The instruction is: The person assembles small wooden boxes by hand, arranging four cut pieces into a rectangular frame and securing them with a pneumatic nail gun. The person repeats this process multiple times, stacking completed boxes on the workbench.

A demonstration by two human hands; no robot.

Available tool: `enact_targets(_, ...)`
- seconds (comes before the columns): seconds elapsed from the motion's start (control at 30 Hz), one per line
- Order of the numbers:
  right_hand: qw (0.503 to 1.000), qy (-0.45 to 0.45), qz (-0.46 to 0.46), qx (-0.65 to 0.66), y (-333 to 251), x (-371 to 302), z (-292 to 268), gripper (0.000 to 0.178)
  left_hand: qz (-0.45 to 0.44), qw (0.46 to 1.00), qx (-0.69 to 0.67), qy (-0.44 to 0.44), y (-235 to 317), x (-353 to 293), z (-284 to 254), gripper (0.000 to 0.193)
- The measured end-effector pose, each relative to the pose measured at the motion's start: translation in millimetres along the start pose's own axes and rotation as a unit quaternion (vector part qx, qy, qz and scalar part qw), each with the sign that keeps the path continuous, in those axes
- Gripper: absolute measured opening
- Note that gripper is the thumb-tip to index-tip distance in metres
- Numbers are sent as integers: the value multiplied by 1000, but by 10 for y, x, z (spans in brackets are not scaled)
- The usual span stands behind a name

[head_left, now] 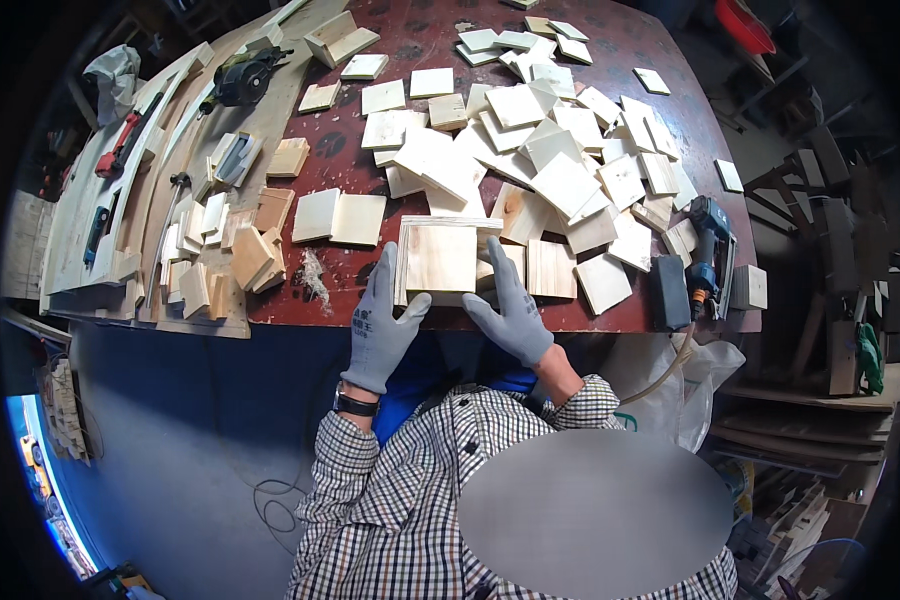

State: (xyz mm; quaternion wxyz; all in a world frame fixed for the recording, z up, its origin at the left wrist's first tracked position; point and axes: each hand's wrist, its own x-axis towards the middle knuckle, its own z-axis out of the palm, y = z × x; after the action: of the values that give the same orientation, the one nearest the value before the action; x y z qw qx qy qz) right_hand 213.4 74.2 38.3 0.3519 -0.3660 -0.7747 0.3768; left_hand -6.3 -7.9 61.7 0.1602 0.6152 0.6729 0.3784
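Observation:
At the table's near edge sits a small wooden box (442,258) of pale boards, its thin edges showing along the left and far sides. My left hand (380,325) presses along its left side, fingers stretched forward and thumb at the near corner. My right hand (515,318) is at its right side, fingertips by the far right corner and thumb near the front. Both hands wear grey gloves. Beside my right fingers lies a wooden block (551,270). The underside and inner faces of the box are hidden.
Many loose square boards (565,185) are heaped across the red table (370,285). A blue-black nail gun (708,250) with a hose lies at the right edge, beside a dark block (670,292). At left are wood offcuts (258,258), a circular saw (245,78) and a red tool (120,143).

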Motion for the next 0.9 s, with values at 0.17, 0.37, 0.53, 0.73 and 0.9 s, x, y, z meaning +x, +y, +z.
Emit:
enact_targets(0.17,992,-9,74,101,19,-72,-121,81,-67,995,-69,36,-122,-186,185,95)
enact_targets(0.37,956,2,-59,-286,-47,-42,61,71,-70,997,-19,40,-249,-83,345,80)
enact_targets(0.53,937,27,-21,-347,11,-6,200,61,-50,998,-2,43,-282,-43,331,65)
enact_targets(0.73,939,36,-38,-341,36,-30,193,61,-35,998,8,60,-310,-47,354,54)
enact_targets(0.9,937,20,-18,-348,32,-2,186,61,-26,996,17,78,-298,-29,354,56)
